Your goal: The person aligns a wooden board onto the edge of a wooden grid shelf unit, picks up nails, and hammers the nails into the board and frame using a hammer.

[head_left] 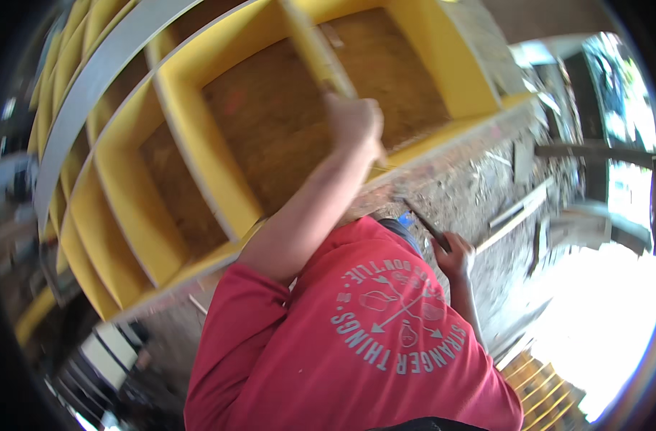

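Note:
My left hand (356, 126) reaches across my body with its fingers closed around the near end of a yellow divider board (315, 44). Motion blur softens the fingers, and the hand covers that end of the board. The divider is part of a large yellow wooden frame (198, 140) split into open compartments with brown backing. Low on the right, my right hand (454, 255) is wrapped around the dark handle of a hammer (430, 224). The hammer's head points toward the frame's near edge, apart from it.
A long pale curved-looking edge (80, 118) crosses the frame at left. Loose wooden strips (516, 214) lie on the dirt ground (478, 190) to the right. A small blue object (406, 218) shows beside my shirt. Slatted yellow pieces (540, 384) stand at lower right.

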`<move>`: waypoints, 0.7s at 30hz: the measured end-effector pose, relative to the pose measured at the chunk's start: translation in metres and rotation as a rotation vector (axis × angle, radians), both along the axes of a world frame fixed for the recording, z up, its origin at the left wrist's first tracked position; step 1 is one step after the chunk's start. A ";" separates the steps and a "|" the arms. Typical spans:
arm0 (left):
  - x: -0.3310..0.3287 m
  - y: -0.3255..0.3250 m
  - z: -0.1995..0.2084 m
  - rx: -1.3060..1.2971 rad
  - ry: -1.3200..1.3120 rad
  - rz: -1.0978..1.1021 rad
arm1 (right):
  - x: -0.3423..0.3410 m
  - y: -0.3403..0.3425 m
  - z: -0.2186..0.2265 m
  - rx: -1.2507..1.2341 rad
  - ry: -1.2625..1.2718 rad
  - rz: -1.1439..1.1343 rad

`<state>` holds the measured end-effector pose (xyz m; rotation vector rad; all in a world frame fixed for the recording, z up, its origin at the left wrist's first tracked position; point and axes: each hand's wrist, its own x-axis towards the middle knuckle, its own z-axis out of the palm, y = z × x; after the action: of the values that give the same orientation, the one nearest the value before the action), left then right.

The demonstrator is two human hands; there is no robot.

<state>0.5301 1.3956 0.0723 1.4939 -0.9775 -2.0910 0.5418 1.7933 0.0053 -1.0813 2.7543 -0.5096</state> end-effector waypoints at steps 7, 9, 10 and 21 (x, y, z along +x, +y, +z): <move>-0.002 0.003 -0.053 -0.207 0.095 -0.003 | -0.009 -0.035 -0.009 0.022 -0.180 0.342; -0.004 0.004 -0.055 -0.190 0.104 0.000 | -0.007 -0.050 -0.014 0.030 -0.160 0.379; -0.003 0.005 -0.053 -0.193 0.105 0.003 | -0.008 -0.057 -0.016 0.056 -0.139 0.420; -0.002 0.005 -0.046 -0.126 0.190 0.056 | -0.007 -0.089 -0.020 -0.100 -0.207 0.384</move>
<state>0.5281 1.4008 0.0263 1.2227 -0.9641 -2.0473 0.5344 1.7044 -0.0143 -1.4457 2.2897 -0.6636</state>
